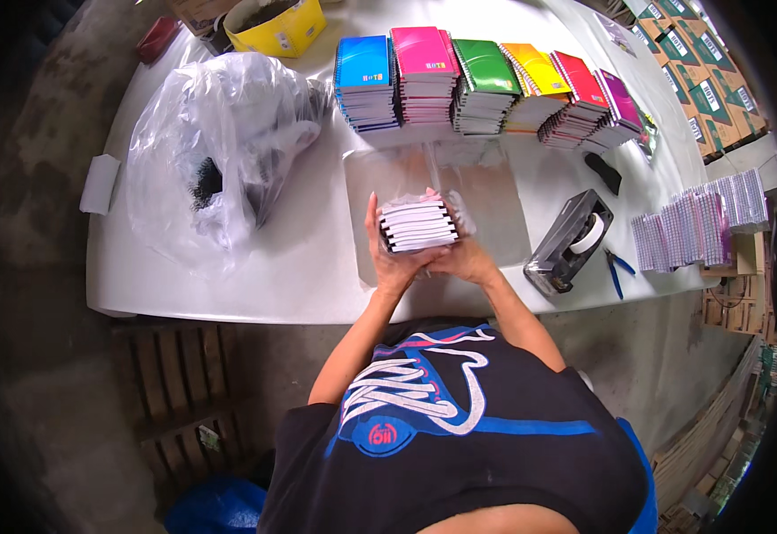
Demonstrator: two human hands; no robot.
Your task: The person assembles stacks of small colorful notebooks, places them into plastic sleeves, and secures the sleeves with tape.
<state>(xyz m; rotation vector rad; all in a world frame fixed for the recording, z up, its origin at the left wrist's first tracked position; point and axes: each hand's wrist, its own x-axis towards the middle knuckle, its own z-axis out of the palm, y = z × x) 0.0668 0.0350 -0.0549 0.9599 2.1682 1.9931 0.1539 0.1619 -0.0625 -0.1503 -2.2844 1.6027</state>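
Both my hands are clamped on a small stack of notebooks.
My left hand grips the left side of the stack and my right hand the right, the two meeting at the near edge. I hold it above the grey mat, clear film showing at its right. Coloured notebook piles line the table beyond; the tape dispenser and blue pliers lie to my right, a plastic bag to my left.
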